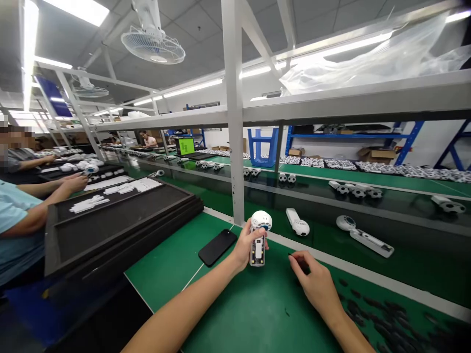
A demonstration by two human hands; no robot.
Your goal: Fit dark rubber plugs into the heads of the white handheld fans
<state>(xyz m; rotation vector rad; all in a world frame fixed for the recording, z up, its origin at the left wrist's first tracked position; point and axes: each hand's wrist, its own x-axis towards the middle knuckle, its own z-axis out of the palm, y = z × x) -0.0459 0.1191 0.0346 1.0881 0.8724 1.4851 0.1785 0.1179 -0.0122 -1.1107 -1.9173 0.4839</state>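
Observation:
My left hand [245, 246] is wrapped around a small white handheld fan [259, 238], held upright above the green bench top [257, 314]; the fan's handle is open and shows its inner parts. My right hand [312, 279] rests on the bench to the right, its fingertips pinched around a small dark piece that I cannot make out. A scatter of several small black parts [371, 314] lies on the bench further right.
A black phone [218, 247] lies left of the fan. Stacked black trays [121, 220] stand to the left. More white fans [298, 223] [364, 236] lie on the dark conveyor belt behind. A grey post [235, 122] rises ahead. Other people's arms [44, 196] work at the left.

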